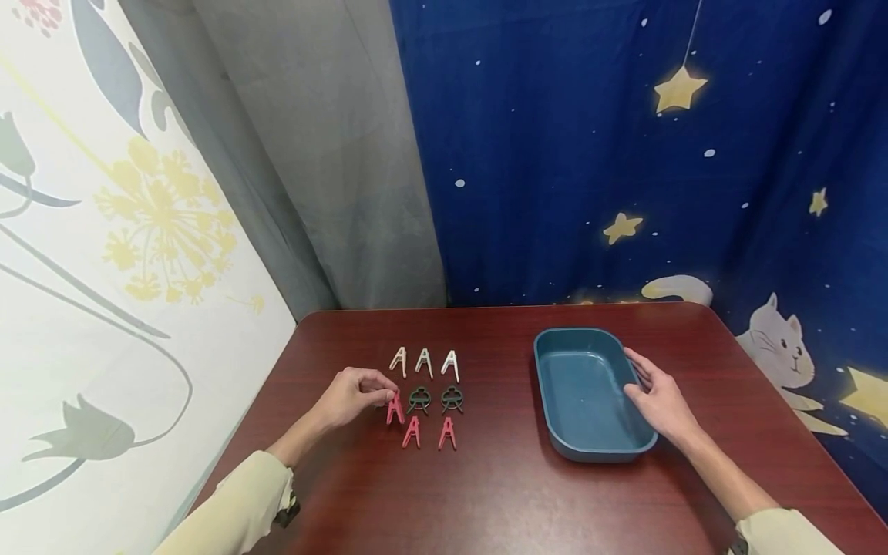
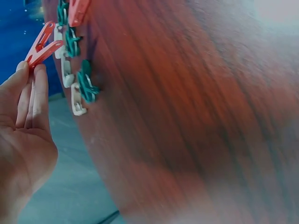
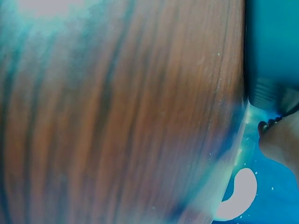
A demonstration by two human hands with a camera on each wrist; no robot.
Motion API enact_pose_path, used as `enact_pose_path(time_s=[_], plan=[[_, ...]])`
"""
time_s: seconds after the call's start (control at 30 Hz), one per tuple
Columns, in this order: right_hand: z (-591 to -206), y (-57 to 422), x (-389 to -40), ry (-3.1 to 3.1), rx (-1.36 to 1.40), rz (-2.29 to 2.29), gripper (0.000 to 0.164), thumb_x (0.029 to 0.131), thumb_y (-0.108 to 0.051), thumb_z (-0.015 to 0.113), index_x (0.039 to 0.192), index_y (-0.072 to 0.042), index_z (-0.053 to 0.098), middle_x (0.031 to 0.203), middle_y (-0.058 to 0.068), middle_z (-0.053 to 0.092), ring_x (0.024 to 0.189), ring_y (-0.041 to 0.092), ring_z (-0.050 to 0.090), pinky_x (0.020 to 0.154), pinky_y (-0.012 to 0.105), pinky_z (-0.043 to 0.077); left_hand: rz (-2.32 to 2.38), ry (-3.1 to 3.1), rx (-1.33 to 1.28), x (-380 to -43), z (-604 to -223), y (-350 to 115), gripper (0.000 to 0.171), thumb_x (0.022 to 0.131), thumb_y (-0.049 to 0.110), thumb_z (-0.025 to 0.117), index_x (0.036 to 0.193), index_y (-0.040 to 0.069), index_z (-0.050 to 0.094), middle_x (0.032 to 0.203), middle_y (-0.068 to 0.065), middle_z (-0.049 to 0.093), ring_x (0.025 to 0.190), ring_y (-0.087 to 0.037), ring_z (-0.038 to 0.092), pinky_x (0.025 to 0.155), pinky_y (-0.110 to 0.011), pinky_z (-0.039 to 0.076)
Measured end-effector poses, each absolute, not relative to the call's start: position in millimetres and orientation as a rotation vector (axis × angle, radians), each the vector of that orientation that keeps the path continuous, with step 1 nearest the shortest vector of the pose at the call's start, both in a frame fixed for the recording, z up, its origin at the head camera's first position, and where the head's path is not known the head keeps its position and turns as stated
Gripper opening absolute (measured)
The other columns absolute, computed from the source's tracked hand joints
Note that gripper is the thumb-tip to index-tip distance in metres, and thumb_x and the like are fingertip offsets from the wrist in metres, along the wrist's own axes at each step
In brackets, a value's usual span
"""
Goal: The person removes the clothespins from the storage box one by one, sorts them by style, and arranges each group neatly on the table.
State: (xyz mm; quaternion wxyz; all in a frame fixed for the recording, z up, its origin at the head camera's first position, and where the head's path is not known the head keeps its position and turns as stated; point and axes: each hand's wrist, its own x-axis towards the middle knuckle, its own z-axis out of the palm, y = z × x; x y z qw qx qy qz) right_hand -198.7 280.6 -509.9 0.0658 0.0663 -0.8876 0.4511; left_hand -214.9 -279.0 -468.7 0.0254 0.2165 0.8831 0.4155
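My left hand [image 1: 352, 397] pinches a red clothespin [image 1: 395, 410] between thumb and fingertips; in the left wrist view this clothespin [image 2: 43, 45] points away from the fingers. Two more red clothespins [image 1: 412, 433] lie just right of it on the table. Behind them are green clips with round loops [image 1: 419, 399]; the left wrist view shows three green clips [image 2: 86, 82]. A row of three white clothespins [image 1: 425, 362] lies farthest back. My right hand [image 1: 662, 401] grips the right rim of a blue plastic basin [image 1: 590, 455], thumb over the edge, fingers along the outer wall.
The dark red wooden table [image 1: 486, 493] ends at a back edge against grey and blue star-patterned curtains [image 1: 555, 154]. A white wall with printed flowers [image 1: 104, 308] stands along the left side. The basin has nothing inside it.
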Motion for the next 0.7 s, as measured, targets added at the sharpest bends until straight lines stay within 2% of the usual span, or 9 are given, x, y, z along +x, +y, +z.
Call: enact_pose_path(time_s=[0.1, 0.27, 0.4, 0.7], plan=[[-509.5, 280.3, -198.7, -2.679, 0.198, 1.359, 0.067, 0.102, 0.001, 0.059, 0.164, 0.002, 0.032, 0.16, 0.034, 0.04, 0.144, 0.055, 0.043, 0.106, 0.055, 0.041, 1.285, 2.688, 0.649, -213.4, -473.3, -284.3, 0.008, 0.096, 0.007, 0.079, 0.104, 0.007, 0.082, 0.095, -0.004, 0.081, 0.086, -0.032, 0.079, 0.076, -0.03, 0.063], [-508.4, 279.8, -198.3, -2.679, 0.197, 1.361, 0.067, 0.103, 0.001, 0.06, 0.164, 0.002, 0.033, 0.16, 0.034, 0.04, 0.144, 0.054, 0.043, 0.106, 0.056, 0.04, 1.289, 2.616, 0.604, -213.2, -480.1, -291.9, 0.008, 0.097, 0.005, 0.078, 0.104, 0.003, 0.081, 0.096, -0.007, 0.081, 0.088, -0.028, 0.079, 0.078, -0.035, 0.064], [-508.7, 280.4, -198.2, -2.672, 0.208, 1.372, 0.067, 0.103, 0.002, 0.059, 0.164, 0.003, 0.032, 0.16, 0.035, 0.04, 0.144, 0.055, 0.042, 0.106, 0.058, 0.04, 1.267, 2.589, 0.585, -212.9, -484.7, -296.7, 0.009, 0.097, 0.005, 0.077, 0.104, 0.002, 0.081, 0.096, -0.007, 0.081, 0.088, -0.025, 0.079, 0.078, -0.035, 0.064], [-510.2, 280.7, -198.5, -2.673, 0.206, 1.349, 0.067, 0.102, 0.001, 0.059, 0.163, 0.003, 0.033, 0.16, 0.034, 0.04, 0.144, 0.055, 0.043, 0.106, 0.053, 0.041, 1.235, 2.549, 0.57, -211.6, -494.0, -298.2, 0.008, 0.097, 0.003, 0.076, 0.103, -0.001, 0.081, 0.092, -0.005, 0.08, 0.084, -0.019, 0.078, 0.076, -0.03, 0.063]])
